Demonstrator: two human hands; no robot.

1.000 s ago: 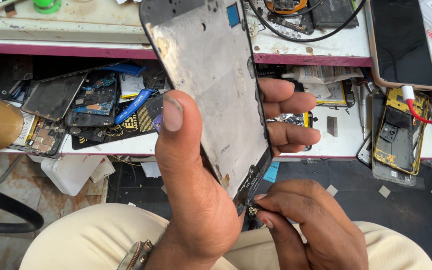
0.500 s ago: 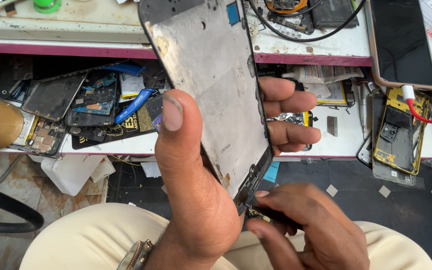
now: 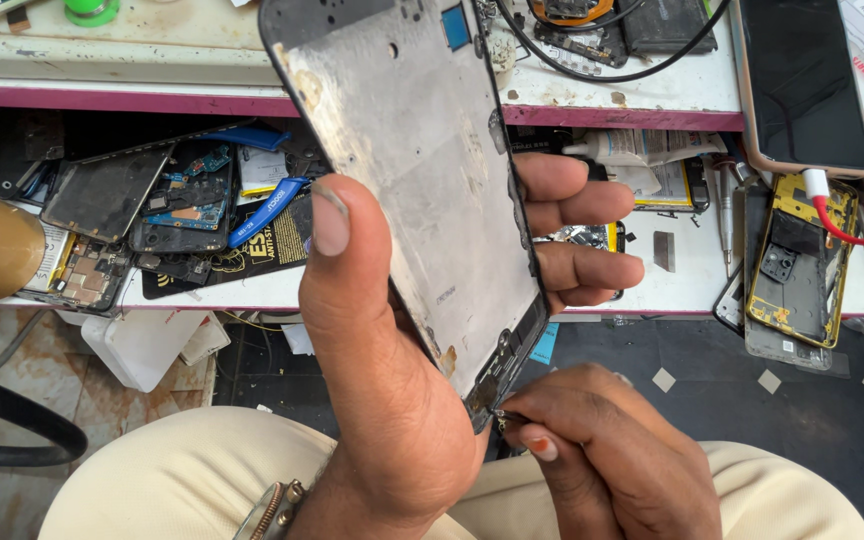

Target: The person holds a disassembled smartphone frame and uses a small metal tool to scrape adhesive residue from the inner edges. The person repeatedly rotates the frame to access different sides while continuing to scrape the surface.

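Above my lap, the phone display frame [image 3: 417,190] stood tilted, clamped between my left hand's [image 3: 392,400] thumb and curled fingers. My right hand [image 3: 602,450] pinched a small part at its bottom corner. Pulling hard there, I judged, risked tearing the connector or cracking the panel over the cluttered shelf [image 3: 682,280].

Dull, scuffed grey metal backs the phone screen panel [image 3: 422,170], its rim glossy black plastic
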